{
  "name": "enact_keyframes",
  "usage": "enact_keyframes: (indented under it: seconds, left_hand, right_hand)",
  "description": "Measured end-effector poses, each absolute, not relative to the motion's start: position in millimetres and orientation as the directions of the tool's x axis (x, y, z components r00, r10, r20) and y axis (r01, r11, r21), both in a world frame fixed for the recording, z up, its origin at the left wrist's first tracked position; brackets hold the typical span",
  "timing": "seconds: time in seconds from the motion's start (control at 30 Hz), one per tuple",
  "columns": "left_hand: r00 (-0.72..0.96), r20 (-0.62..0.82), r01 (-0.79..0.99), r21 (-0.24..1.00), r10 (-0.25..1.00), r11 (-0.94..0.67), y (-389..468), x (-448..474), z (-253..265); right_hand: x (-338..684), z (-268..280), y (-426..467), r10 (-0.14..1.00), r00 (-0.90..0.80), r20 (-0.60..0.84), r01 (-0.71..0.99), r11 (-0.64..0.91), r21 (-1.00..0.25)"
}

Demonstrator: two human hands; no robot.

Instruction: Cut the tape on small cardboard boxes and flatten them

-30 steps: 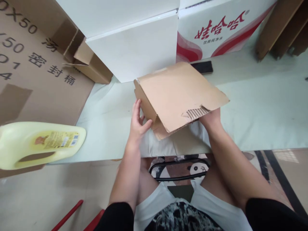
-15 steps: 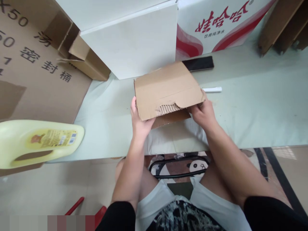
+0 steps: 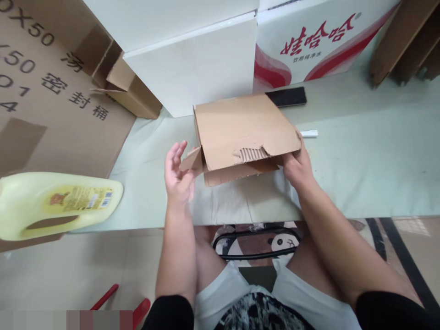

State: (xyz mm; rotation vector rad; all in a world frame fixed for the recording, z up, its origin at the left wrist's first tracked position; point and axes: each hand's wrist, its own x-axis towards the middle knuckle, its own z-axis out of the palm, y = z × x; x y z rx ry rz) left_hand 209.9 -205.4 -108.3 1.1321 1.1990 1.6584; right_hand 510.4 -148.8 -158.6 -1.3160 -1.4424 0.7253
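Observation:
A brown cardboard box, partly flattened, is held tilted above the cloth-covered table. Its front edge has a torn patch with the corrugation showing, and a lower panel hangs beneath. My right hand grips the box at its right end, with the fingertips hidden under the cardboard. At the left end, my left hand has a small side flap between thumb and fingers, some of its fingers raised behind the flap.
Behind the box lie a black phone and a thin white object. White cartons and a red-and-white carton line the back. A pale yellow jug and large brown cartons stand left; more cardboard is at far right.
My left hand has moved left from the box's front corner, and the small side flap now sticks outward. My right hand keeps its grip; the box appears slightly lower and further right.

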Motion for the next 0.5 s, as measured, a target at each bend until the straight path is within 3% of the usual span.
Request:
enact_keyframes:
  seconds: [0.13, 0.27, 0.4, 0.5]
  left_hand:
    - [-0.211, -0.106, -0.432, 0.902, 0.972, 0.005, -206.4, 202.4, -98.0]
    - [-0.226, -0.293, -0.537, 0.833, 0.929, 0.132, -207.4, 202.4, -96.4]
    - [-0.277, -0.334, -0.543, 0.828, 0.901, 0.140, -211.4, 196.2, -96.6]
    - [-0.340, -0.278, -0.546, 0.836, 0.899, 0.052, -210.1, 187.7, -97.2]
  right_hand:
    - [506.5, -157.8, -149.9, 0.917, -0.027, 0.397, 0.340, 0.382, -0.860]
    - [503.1, -149.4, -155.4, 0.828, -0.270, 0.492, 0.392, 0.561, -0.729]
    - [503.2, -144.9, -159.8, 0.798, -0.502, 0.334, 0.504, 0.583, -0.637]
    - [505.4, -142.6, -161.2, 0.763, -0.629, 0.149, 0.503, 0.546, -0.670]
